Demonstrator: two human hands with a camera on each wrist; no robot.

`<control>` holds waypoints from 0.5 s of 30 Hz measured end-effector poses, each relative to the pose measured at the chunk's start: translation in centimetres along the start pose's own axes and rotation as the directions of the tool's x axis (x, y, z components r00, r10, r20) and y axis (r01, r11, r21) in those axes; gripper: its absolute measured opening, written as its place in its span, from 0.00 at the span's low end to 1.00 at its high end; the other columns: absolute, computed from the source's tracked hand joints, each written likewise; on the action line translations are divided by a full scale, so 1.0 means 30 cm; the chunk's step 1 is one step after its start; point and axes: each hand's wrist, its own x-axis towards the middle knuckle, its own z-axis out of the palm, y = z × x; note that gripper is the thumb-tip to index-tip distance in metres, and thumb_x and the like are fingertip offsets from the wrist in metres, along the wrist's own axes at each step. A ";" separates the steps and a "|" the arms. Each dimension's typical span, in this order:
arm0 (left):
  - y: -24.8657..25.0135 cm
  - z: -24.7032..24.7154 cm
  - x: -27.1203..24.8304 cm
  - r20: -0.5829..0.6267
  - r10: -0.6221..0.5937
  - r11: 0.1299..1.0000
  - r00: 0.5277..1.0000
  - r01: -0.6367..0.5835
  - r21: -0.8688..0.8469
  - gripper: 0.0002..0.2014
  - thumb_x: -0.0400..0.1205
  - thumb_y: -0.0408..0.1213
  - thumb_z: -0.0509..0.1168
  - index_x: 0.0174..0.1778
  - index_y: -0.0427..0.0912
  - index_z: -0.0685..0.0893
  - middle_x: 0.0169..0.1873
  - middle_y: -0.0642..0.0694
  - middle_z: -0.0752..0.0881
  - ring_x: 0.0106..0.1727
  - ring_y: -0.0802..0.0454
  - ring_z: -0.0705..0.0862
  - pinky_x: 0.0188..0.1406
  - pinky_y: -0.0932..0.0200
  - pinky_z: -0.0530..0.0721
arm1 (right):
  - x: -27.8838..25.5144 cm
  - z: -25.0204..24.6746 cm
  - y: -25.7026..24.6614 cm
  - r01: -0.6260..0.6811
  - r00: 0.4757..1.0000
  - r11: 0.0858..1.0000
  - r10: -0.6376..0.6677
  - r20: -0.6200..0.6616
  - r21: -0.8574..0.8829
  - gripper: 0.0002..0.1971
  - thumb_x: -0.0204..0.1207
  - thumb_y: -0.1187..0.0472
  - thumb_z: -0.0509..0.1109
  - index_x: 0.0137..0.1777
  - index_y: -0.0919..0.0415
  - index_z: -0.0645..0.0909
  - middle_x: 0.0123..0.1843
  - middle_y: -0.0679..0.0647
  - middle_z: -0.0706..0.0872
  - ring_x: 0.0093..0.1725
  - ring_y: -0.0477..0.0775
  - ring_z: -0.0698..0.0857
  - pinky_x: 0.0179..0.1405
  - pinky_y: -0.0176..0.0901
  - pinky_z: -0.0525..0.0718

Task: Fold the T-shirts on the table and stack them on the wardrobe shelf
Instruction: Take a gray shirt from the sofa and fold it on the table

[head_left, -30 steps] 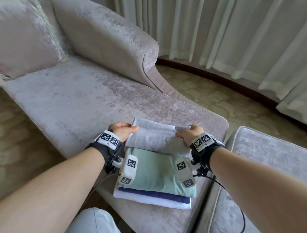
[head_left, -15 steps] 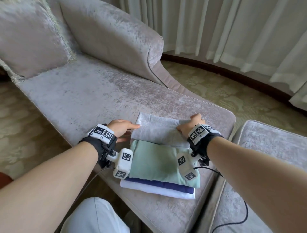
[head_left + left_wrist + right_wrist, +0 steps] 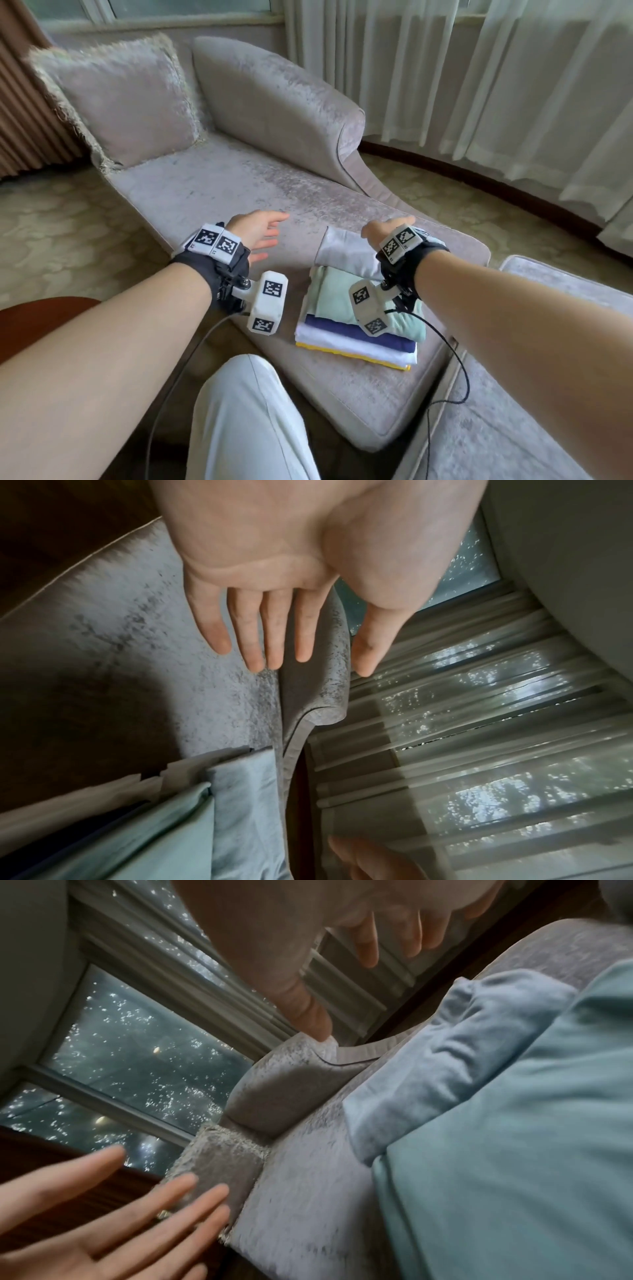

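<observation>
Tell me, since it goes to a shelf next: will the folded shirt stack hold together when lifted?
Probably floppy: the stack is soft cloth. Layers sit offset, grey shirt shifted back, so it may slide. Likely light.

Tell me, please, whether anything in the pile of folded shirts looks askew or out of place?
The grey T-shirt on top sits shifted toward the far end of the stack, leaving the green T-shirt uncovered. The lower layers lie fairly square.

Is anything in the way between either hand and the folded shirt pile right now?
Nothing visible. The left hand hovers open over bare chaise seat beside the stack of folded T-shirts; the right hand is open directly above the grey top shirt. The wardrobe shelf is out of view.
</observation>
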 end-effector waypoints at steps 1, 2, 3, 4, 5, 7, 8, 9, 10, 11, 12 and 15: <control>-0.002 -0.027 -0.017 0.008 0.007 1.000 1.000 -0.007 -0.008 0.14 0.76 0.51 0.73 0.50 0.45 0.84 0.56 0.48 0.86 0.58 0.50 0.86 0.58 0.50 0.80 | -0.032 0.023 -0.018 0.013 1.000 1.000 -0.013 0.005 -0.015 0.43 0.67 0.40 0.58 0.81 0.60 0.52 0.79 0.61 0.68 0.77 0.66 0.70 0.72 0.67 0.71; -0.006 -0.059 -0.029 0.013 0.012 1.000 1.000 -0.012 -0.019 0.14 0.77 0.51 0.72 0.49 0.45 0.84 0.56 0.48 0.86 0.58 0.50 0.85 0.62 0.49 0.80 | -0.059 0.050 -0.037 0.023 1.000 0.999 -0.023 0.004 -0.035 0.43 0.69 0.41 0.58 0.81 0.61 0.51 0.79 0.62 0.67 0.77 0.67 0.69 0.73 0.66 0.70; -0.011 -0.091 -0.032 0.017 0.020 0.999 1.000 -0.019 -0.033 0.14 0.77 0.51 0.72 0.49 0.45 0.83 0.56 0.47 0.87 0.58 0.50 0.85 0.64 0.48 0.80 | -0.086 0.082 -0.057 0.029 1.000 0.999 -0.029 0.002 -0.037 0.44 0.71 0.42 0.59 0.82 0.63 0.49 0.80 0.63 0.64 0.78 0.68 0.66 0.74 0.65 0.70; -0.016 -0.124 -0.027 0.017 0.027 0.998 0.999 -0.026 -0.051 0.14 0.77 0.51 0.72 0.49 0.45 0.84 0.55 0.47 0.87 0.57 0.50 0.86 0.65 0.48 0.80 | -0.113 0.115 -0.082 0.032 0.999 0.999 -0.032 0.004 -0.032 0.46 0.71 0.43 0.60 0.83 0.64 0.44 0.83 0.63 0.60 0.80 0.68 0.63 0.75 0.65 0.68; -0.023 -0.157 -0.016 0.015 0.030 0.997 0.999 -0.029 -0.074 0.14 0.77 0.51 0.72 0.48 0.45 0.84 0.55 0.47 0.87 0.56 0.51 0.86 0.63 0.49 0.80 | -0.131 0.152 -0.109 0.033 0.999 0.999 -0.033 0.007 -0.032 0.48 0.71 0.43 0.61 0.84 0.64 0.41 0.84 0.64 0.55 0.81 0.68 0.60 0.77 0.65 0.66; -0.042 -0.223 0.028 0.026 0.020 0.992 0.999 -0.016 -0.123 0.13 0.78 0.51 0.71 0.48 0.45 0.83 0.55 0.47 0.87 0.56 0.51 0.86 0.57 0.52 0.79 | -0.136 0.232 -0.168 0.015 1.000 0.995 -0.016 -0.018 -0.099 0.47 0.72 0.44 0.60 0.84 0.63 0.42 0.84 0.64 0.53 0.82 0.68 0.57 0.78 0.65 0.63; -0.055 -0.253 0.058 0.040 0.007 0.989 0.999 -0.001 -0.147 0.13 0.78 0.51 0.70 0.48 0.45 0.83 0.55 0.47 0.87 0.56 0.51 0.86 0.56 0.53 0.78 | -0.139 0.262 -0.198 0.016 0.999 0.989 -0.022 -0.038 -0.149 0.45 0.72 0.43 0.60 0.84 0.62 0.46 0.83 0.64 0.56 0.81 0.69 0.58 0.77 0.66 0.63; -0.073 -0.281 0.088 0.056 -0.014 0.985 0.998 0.024 -0.171 0.13 0.78 0.51 0.70 0.48 0.44 0.83 0.56 0.46 0.87 0.56 0.50 0.86 0.55 0.53 0.77 | -0.148 0.285 -0.223 0.009 0.998 0.983 -0.019 -0.052 -0.183 0.43 0.70 0.44 0.62 0.81 0.61 0.52 0.80 0.63 0.60 0.78 0.69 0.62 0.75 0.66 0.66; -0.089 -0.308 0.119 0.071 -0.039 0.981 0.997 0.051 -0.188 0.13 0.78 0.51 0.70 0.49 0.45 0.84 0.56 0.46 0.87 0.56 0.50 0.86 0.55 0.53 0.77 | -0.149 0.310 -0.242 0.005 0.998 0.981 -0.017 -0.060 -0.195 0.39 0.67 0.45 0.65 0.76 0.60 0.58 0.76 0.62 0.65 0.75 0.68 0.67 0.72 0.65 0.69; -0.102 -0.335 0.150 0.086 -0.058 0.977 0.995 0.074 -0.201 0.14 0.78 0.51 0.70 0.50 0.45 0.84 0.56 0.47 0.87 0.57 0.50 0.86 0.56 0.53 0.77 | -0.150 0.335 -0.259 -0.005 0.998 0.976 -0.009 -0.064 -0.219 0.35 0.66 0.46 0.66 0.71 0.59 0.61 0.72 0.61 0.68 0.72 0.67 0.69 0.70 0.64 0.71; -0.114 -0.362 0.176 0.097 -0.076 0.973 0.992 0.095 -0.209 0.14 0.78 0.52 0.70 0.50 0.45 0.84 0.56 0.47 0.88 0.57 0.50 0.86 0.57 0.53 0.78 | -0.155 0.357 -0.275 -0.016 0.998 0.970 0.001 -0.061 -0.244 0.31 0.67 0.47 0.66 0.68 0.59 0.63 0.70 0.60 0.69 0.70 0.66 0.70 0.70 0.63 0.72; -0.136 -0.433 0.234 0.117 -0.142 0.958 0.983 0.166 -0.232 0.14 0.78 0.51 0.70 0.51 0.45 0.85 0.55 0.48 0.88 0.57 0.51 0.87 0.52 0.54 0.79 | -0.162 0.399 -0.321 -0.056 0.998 0.940 0.039 -0.055 -0.336 0.29 0.71 0.47 0.65 0.68 0.58 0.62 0.70 0.59 0.68 0.71 0.65 0.69 0.71 0.62 0.71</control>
